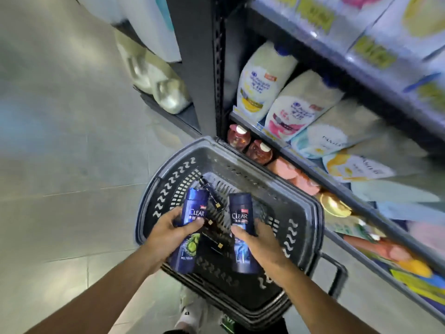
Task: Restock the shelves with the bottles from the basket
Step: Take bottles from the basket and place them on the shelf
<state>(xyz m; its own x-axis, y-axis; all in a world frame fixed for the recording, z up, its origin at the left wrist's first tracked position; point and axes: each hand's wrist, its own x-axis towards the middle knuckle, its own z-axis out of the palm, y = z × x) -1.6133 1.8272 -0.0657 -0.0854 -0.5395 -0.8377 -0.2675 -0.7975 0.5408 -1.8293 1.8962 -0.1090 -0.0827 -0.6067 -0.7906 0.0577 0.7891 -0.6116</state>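
A black plastic basket (298, 213) stands on the floor beside the shelves. Above it my left hand (168, 233) grips a bright blue Clear bottle (192, 208) with a green label patch. My right hand (258, 242) grips a darker blue Clear bottle (240, 213). Both bottles are held upright over the basket's near half. Inside the basket lies a dark pump bottle (212, 196) and a dark flat pack (215, 239) with small gold marks.
Shelves (272, 138) run along the right, holding large white shampoo bottles (260, 80), red-tinted bottles (238, 137) and pouches. A black upright (219, 68) marks the shelf end. Grey tiled floor (60, 153) lies to the left. White jugs (154, 78) stand farther back.
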